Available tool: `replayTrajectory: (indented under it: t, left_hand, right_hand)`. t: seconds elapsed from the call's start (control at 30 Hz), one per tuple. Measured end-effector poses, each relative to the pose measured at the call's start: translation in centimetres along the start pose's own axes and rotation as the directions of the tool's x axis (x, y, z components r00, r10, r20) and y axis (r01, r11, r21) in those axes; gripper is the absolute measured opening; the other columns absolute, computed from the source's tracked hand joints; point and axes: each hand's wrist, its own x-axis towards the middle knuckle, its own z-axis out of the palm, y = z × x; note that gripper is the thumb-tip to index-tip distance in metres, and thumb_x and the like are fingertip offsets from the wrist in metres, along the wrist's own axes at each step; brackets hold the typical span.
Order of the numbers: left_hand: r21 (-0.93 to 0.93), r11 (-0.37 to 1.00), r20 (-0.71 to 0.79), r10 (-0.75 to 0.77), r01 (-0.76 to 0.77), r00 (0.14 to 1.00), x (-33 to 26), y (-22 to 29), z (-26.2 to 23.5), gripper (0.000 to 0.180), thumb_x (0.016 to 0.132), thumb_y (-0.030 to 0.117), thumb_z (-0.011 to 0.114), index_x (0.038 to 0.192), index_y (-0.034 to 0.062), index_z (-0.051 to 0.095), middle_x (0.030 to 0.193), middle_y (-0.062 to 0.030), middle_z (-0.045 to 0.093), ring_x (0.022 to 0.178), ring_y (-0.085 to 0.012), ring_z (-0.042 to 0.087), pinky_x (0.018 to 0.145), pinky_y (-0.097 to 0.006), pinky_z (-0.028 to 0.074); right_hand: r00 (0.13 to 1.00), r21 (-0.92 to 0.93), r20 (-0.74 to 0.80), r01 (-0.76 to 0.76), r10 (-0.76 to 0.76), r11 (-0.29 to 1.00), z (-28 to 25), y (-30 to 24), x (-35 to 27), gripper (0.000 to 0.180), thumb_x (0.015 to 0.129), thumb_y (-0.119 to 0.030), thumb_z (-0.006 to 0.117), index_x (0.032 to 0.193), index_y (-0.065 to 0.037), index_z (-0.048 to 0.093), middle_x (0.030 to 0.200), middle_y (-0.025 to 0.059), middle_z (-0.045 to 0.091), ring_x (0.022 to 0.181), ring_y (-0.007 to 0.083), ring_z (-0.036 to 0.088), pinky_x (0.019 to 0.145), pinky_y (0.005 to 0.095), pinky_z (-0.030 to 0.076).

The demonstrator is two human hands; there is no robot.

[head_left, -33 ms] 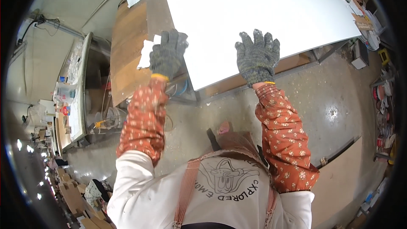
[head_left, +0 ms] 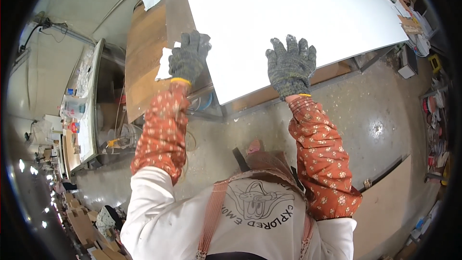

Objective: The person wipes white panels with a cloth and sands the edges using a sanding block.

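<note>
Leftmost, a long bench point(head_left: 91, 115) cluttered with small containers runs along the floor, and beside it a brown wooden worktable point(head_left: 144, 43) carries the big white panel point(head_left: 288, 14). Both gloved hands lie on that panel's near part: the left hand point(head_left: 188, 57) rests at its left corner with fingers spread, next to a small white sheet point(head_left: 165, 63), and the right hand point(head_left: 291, 65) presses flat and open near the front edge. Neither grips anything. Farther right, a brown board point(head_left: 385, 202) lies on the concrete floor.
</note>
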Motion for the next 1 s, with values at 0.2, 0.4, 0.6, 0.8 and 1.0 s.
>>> replayTrajectory:
  t: [0.2,0.4,0.6,0.8,1.0]
  left_hand:
    - [-0.06,0.998,-0.072,-0.021,0.017,0.997,-3.9,1.1,0.5,0.053,0.096,0.043,0.047,0.139,0.0121,0.041,0.137,-0.0192,0.044,0.107,-0.045,0.057,0.083,-0.054,0.049]
    - [0.116,0.964,-0.236,0.261,-0.24,0.936,-14.5,3.6,-2.6,0.052,0.096,0.032,0.053,0.136,-0.0005,0.046,0.137,-0.0226,0.049,0.114,-0.0343,0.055,0.078,-0.042,0.051]
    - [0.038,0.999,-0.015,-0.032,0.033,0.999,-3.8,2.2,-2.4,0.051,0.096,0.047,0.047,0.131,0.0113,0.048,0.129,-0.0194,0.053,0.096,-0.0402,0.061,0.077,-0.047,0.051]
    - [0.031,0.996,-0.054,0.08,-0.079,0.995,-6.4,1.2,0.2,0.055,0.096,0.04,0.051,0.141,0.0091,0.043,0.144,-0.0192,0.044,0.106,-0.0419,0.059,0.084,-0.051,0.049]
    - [0.054,0.999,-0.075,0.005,-0.001,0.997,-16.8,4.0,-3.8,0.059,0.096,0.038,0.052,0.146,0.009,0.039,0.147,-0.0207,0.04,0.103,-0.0392,0.058,0.084,-0.048,0.048]
  right_hand:
    - [0.991,0.06,-0.133,0.016,-0.008,0.998,1.5,0.1,0.0,0.042,0.093,-0.046,0.044,0.129,-0.025,0.054,0.141,0.0065,0.044,0.133,0.0273,0.034,0.115,0.052,0.016]
    - [0.997,0.036,-0.081,0.005,-0.002,0.999,-0.1,0.5,-0.3,0.044,0.096,-0.046,0.04,0.134,-0.027,0.052,0.144,0.009,0.044,0.136,0.0323,0.034,0.116,0.0537,0.016]
    - [0.996,0.018,-0.079,0.042,-0.041,0.999,0.3,0.7,-0.5,0.042,0.096,-0.045,0.043,0.131,-0.026,0.054,0.14,0.0062,0.045,0.134,0.0306,0.036,0.115,0.0546,0.017]
    - [0.943,-0.007,-0.318,0.097,-0.094,0.995,3.4,1.8,0.3,0.038,0.096,-0.045,0.043,0.127,-0.027,0.056,0.135,0.0028,0.046,0.126,0.027,0.04,0.111,0.0514,0.023]
    - [0.999,-0.004,-0.031,0.023,-0.023,1.0,2.0,0.6,-0.1,0.044,0.097,-0.046,0.042,0.131,-0.024,0.059,0.142,0.0129,0.05,0.136,0.0383,0.038,0.116,0.0539,0.017]
